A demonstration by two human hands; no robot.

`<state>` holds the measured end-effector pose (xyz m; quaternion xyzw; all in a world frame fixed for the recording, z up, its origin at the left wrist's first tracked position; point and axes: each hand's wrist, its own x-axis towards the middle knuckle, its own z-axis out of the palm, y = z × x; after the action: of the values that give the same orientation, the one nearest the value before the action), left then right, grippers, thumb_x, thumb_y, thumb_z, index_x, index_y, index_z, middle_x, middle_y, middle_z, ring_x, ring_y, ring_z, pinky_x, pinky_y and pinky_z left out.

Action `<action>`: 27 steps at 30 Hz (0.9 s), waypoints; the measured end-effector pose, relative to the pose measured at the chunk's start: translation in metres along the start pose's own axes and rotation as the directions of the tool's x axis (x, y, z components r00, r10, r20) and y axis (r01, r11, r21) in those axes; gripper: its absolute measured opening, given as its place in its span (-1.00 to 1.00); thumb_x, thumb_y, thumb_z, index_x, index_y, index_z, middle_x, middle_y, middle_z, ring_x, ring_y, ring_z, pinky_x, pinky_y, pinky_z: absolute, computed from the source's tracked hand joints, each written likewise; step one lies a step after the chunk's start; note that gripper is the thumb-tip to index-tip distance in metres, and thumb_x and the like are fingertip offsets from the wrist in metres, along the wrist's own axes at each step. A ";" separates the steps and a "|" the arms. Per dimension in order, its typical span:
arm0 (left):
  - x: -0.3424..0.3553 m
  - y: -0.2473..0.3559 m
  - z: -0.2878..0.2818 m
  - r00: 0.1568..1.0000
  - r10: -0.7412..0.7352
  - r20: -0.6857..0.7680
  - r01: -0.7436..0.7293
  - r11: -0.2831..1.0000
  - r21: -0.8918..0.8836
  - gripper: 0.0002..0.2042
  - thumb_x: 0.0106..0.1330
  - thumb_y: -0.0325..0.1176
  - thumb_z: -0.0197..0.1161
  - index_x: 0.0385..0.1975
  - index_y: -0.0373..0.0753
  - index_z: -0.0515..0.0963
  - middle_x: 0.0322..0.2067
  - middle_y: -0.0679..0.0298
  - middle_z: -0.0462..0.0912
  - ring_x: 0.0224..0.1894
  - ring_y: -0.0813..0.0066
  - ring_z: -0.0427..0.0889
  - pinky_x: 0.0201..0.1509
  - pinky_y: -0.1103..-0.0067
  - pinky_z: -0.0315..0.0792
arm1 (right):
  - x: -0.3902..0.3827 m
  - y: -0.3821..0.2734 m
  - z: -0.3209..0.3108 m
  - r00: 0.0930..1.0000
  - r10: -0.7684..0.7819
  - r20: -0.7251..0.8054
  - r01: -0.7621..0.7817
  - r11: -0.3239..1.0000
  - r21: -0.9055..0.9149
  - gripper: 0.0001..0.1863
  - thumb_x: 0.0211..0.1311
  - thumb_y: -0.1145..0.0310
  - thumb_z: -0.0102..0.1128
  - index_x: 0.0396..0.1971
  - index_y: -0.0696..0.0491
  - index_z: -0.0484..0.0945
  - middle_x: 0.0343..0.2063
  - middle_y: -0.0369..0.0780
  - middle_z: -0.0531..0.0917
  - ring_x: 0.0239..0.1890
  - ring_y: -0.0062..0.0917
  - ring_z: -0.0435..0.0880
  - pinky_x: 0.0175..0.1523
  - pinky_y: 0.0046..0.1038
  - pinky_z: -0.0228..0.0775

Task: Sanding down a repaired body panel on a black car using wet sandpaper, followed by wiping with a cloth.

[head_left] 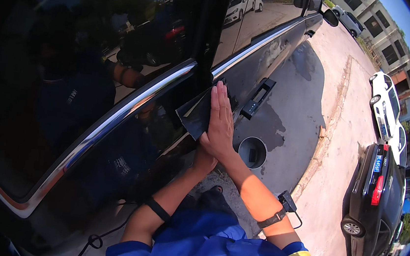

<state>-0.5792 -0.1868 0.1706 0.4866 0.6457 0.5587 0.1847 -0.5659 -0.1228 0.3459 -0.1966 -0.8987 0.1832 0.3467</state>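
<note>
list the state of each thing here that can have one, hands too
right hand: flat, fingers straight, pressing the cloth to the car
dark cloth: partly folded, pinned against the door
left hand: mostly hidden under the right wrist, grip unclear
black car door: shut, glossy
door handle: not pulled
bucket: upright on the ground

The right hand [220, 122] lies flat on a cloth [197, 115] against the car door [250, 68], left of the door handle [257, 98].

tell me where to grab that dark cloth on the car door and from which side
Judging by its pose, take the dark cloth by its free lower-left corner, coming from the left. The right hand lies flat over its right part, pressing it to the black car door; the left part hangs uncovered.
</note>
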 end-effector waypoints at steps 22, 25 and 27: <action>0.020 0.018 0.009 0.951 0.154 -0.269 -0.149 0.988 0.038 -0.36 0.39 -0.34 0.25 0.41 -0.32 0.16 0.33 0.16 0.38 0.40 0.26 0.34 0.43 0.36 0.21 | -0.039 0.020 0.001 0.999 -0.013 0.031 0.011 0.999 0.051 0.03 -0.18 0.54 0.15 0.48 0.18 0.05 0.50 0.01 0.08 0.57 -0.13 -0.02 0.58 -0.15 -0.21; -0.002 0.013 -0.009 0.995 0.080 0.056 -0.086 0.990 0.112 -0.40 0.43 -0.27 0.18 0.40 -0.35 0.19 0.36 0.08 0.31 0.42 0.22 0.27 0.43 0.32 0.17 | -0.013 0.016 -0.004 1.000 -0.009 0.000 0.009 1.000 0.021 0.00 -0.16 0.56 0.15 0.47 0.18 0.08 0.50 0.01 0.08 0.56 -0.12 0.00 0.58 -0.15 -0.18; -0.004 0.009 -0.014 0.992 0.008 0.126 -0.034 0.978 0.205 -0.40 0.39 -0.26 0.24 0.35 -0.37 0.24 0.28 0.07 0.40 0.35 0.23 0.37 0.34 0.35 0.28 | -0.021 0.015 -0.001 0.999 -0.019 0.038 0.019 1.000 0.001 -0.02 -0.14 0.60 0.14 0.46 0.19 0.10 0.50 0.00 0.10 0.56 -0.13 0.02 0.58 -0.15 -0.17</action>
<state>-0.5844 -0.1981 0.1818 0.5437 0.6825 0.4590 0.1670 -0.5473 -0.1204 0.3280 -0.1841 -0.9069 0.1841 0.3312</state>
